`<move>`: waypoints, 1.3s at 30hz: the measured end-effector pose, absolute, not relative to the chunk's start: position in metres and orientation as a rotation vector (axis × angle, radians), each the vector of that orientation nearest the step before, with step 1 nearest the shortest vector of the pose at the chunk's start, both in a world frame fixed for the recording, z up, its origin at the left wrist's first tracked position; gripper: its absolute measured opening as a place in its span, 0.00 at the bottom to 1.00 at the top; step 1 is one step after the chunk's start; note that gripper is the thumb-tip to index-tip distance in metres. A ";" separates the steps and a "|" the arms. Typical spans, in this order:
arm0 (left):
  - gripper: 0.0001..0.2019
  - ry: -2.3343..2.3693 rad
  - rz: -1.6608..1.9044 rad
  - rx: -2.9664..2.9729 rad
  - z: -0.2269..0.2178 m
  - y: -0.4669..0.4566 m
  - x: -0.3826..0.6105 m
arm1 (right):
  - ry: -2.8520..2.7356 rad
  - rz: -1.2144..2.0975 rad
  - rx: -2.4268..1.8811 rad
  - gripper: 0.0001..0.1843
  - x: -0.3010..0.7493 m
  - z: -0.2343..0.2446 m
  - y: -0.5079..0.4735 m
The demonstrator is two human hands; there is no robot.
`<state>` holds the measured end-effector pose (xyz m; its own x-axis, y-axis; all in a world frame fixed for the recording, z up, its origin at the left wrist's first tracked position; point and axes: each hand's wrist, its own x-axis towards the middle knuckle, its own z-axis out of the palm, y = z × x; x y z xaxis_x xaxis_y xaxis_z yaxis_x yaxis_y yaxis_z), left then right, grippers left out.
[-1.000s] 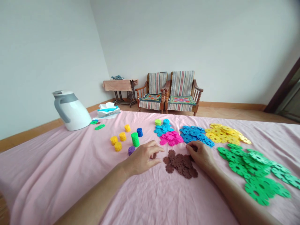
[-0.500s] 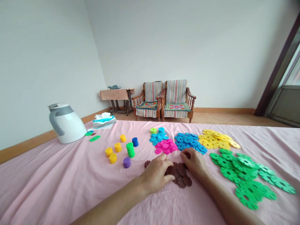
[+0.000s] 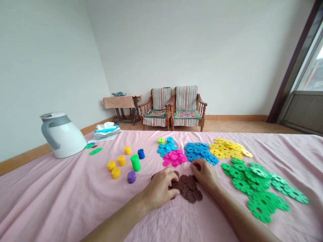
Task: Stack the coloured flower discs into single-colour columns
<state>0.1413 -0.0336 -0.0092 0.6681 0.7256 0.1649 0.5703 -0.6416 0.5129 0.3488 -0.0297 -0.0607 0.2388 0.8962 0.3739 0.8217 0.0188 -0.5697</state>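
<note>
A pile of brown flower-shaped plastic discs (image 3: 189, 189) lies on the cloth between my hands. My left hand (image 3: 161, 186) rests over the pile's left part, fingers bent and thumb apart, hiding some discs. At the pile's upper right edge is my right hand (image 3: 205, 173), its fingers curled together in a pinch; whatever is between them is hidden. Just beyond the hands are pink discs (image 3: 174, 158) and blue discs (image 3: 199, 152). To the left stand a purple stack (image 3: 131, 177), a green stack (image 3: 135, 163) and a dark blue stack (image 3: 141, 154).
Green discs (image 3: 262, 201) spread at the right, yellow discs (image 3: 227, 148) behind them. Light blue discs (image 3: 166, 148) lie beside a lime stack (image 3: 161, 141). Several yellow stacks (image 3: 116, 173), a white jug (image 3: 67, 137) and a tissue box (image 3: 107, 132) occupy the left. Two armchairs (image 3: 186, 101) stand beyond.
My left hand has drawn slightly left, uncovering more brown discs. My right hand stays nearly in place at the pile's edge. The view has turned a little to the right.
</note>
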 end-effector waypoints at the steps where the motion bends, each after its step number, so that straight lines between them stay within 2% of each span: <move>1: 0.10 1.004 0.514 2.459 -0.008 -0.033 0.140 | -1.584 0.135 -1.797 0.12 0.349 -0.061 -0.030; 8: 0.08 1.059 0.680 2.390 0.013 -0.007 0.105 | -1.602 0.174 -1.780 0.13 0.350 -0.063 -0.028; 17: 0.09 1.106 0.392 2.496 0.019 0.011 0.077 | -1.616 0.198 -1.787 0.14 0.352 -0.065 -0.027; 32: 0.07 1.049 0.302 2.566 0.006 0.011 0.080 | -1.613 0.171 -1.806 0.14 0.349 -0.059 -0.031; 37: 0.16 1.044 0.429 2.579 0.010 0.007 0.083 | -1.608 0.176 -1.812 0.13 0.349 -0.059 -0.031; 39: 0.14 0.984 0.465 2.570 0.013 0.001 0.088 | -1.610 0.173 -1.809 0.13 0.350 -0.059 -0.031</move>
